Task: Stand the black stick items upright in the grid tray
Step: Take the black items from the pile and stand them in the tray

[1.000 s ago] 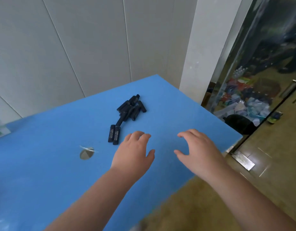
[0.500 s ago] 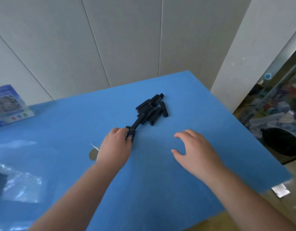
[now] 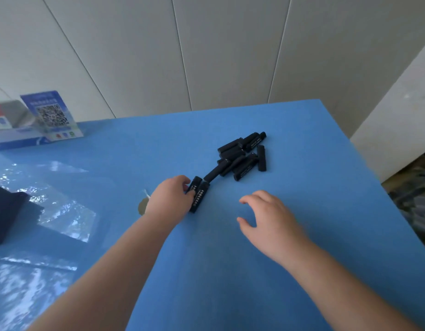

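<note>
Left hand (image 3: 169, 199) curled on two matte black rectangular sticks (image 3: 199, 195); right hand (image 3: 269, 218) loosely spread.

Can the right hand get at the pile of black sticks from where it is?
Probably yes: the right hand hovers open over bare blue table, with nothing between it and the pile of black sticks just beyond.

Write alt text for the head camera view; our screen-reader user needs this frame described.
A person's left hand grips two black sticks lying side by side on a blue table, while the right hand hovers open beside it. A pile of black sticks lies just beyond.
</note>
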The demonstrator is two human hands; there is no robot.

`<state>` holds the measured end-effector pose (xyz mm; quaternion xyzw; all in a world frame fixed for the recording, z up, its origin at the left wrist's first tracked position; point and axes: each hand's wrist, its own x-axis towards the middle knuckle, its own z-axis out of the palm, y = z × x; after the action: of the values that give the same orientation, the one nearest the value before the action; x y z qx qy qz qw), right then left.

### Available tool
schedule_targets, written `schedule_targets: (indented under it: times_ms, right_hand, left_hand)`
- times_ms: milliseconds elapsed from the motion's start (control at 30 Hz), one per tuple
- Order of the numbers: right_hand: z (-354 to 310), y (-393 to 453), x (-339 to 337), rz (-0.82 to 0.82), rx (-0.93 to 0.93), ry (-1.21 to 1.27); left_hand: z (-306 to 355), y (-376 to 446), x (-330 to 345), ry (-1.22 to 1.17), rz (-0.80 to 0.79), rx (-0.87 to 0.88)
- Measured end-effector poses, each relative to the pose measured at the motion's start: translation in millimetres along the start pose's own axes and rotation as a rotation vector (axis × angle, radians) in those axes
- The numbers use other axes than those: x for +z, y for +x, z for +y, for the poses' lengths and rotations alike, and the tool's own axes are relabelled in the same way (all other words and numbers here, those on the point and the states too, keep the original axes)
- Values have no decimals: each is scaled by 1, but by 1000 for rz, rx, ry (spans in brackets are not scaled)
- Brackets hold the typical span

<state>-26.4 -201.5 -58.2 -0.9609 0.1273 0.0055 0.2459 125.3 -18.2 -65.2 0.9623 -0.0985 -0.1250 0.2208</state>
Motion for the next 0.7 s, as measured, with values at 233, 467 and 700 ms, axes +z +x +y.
schedule_targets:
  times_ms: [233,467,700]
  right_hand:
    - [-17,18,15,-14,-76,36]
    - [-62,46,32,-47,-147,-37]
    - [-63,48,41,8,-95,-63]
  left_hand:
    - [-9,-16,-7,21,-85,-46]
    - [-14,-29,-14,-257,-37,-29]
    - [-18,-45,-14,-449,-49,-43]
